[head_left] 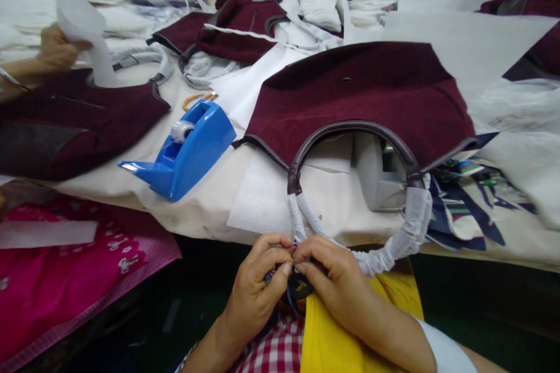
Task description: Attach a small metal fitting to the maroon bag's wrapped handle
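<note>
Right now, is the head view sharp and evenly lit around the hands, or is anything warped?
Head view: both hands, left hand and right hand, are fairly sharp at the bag handle; below the table edge it is dark; the white paper is bright, nearly washed out; the edges bow from wide-angle distortion.

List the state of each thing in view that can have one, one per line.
Maroon handbag: lying flat on the table, handle toward the person.
Bag handle: partly wrapped in white paper, upper arc bare.
Left hand: pinching the wrap at the handle's bottom.
Right hand: pinching the same spot.
Blue tape dispenser: upright, roll loaded.
</note>
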`<state>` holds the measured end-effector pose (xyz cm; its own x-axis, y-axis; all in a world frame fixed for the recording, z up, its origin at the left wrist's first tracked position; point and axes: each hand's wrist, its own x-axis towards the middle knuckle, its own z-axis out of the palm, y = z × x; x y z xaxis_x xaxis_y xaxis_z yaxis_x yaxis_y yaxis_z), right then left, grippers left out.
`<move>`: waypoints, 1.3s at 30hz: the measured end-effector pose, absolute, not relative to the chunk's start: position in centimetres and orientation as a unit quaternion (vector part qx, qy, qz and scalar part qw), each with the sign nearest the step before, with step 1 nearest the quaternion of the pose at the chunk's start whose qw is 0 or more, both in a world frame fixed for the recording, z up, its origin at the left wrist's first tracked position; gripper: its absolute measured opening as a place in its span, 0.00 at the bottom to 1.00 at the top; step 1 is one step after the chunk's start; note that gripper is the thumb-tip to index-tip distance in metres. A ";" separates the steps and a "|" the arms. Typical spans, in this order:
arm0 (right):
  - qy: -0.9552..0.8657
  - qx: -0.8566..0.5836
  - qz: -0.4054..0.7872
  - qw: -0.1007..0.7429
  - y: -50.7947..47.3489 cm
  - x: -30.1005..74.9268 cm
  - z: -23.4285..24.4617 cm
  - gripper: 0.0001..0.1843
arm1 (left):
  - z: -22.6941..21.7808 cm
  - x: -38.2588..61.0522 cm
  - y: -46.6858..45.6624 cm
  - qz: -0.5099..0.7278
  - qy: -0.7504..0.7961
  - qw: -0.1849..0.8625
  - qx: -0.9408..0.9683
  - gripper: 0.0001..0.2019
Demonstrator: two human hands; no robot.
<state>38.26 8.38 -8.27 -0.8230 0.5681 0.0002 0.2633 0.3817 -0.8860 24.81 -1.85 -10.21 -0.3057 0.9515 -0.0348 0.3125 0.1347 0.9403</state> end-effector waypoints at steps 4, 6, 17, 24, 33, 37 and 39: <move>-0.890 -0.229 0.380 0.102 8.2 38.3 -8.2 0.08 | -10.5 25.0 -2.0 0.448 0.661 0.338 0.497 0.08; -0.889 -0.238 0.374 0.117 8.4 38.3 -8.1 0.09 | -10.7 25.3 -1.9 0.449 0.679 0.339 0.472 0.09; -0.834 -0.304 0.439 0.140 10.7 38.3 -7.9 0.05 | -11.2 26.3 -0.9 0.416 0.699 0.473 0.339 0.18; -0.864 -0.245 0.403 0.174 10.5 37.9 -8.0 0.05 | -11.2 26.5 -0.4 0.375 0.730 0.386 0.421 0.12; -0.858 -0.206 0.442 0.162 8.1 40.1 -9.2 0.09 | -10.8 26.7 -0.5 0.409 0.693 0.515 0.295 0.10; -0.843 -0.264 0.437 0.170 7.8 40.7 -8.8 0.09 | -10.0 27.0 -1.0 0.520 0.517 0.672 0.104 0.05; -0.836 -0.281 0.435 0.184 7.6 40.6 -8.4 0.08 | -9.7 27.0 -1.4 0.560 0.454 0.691 0.042 0.03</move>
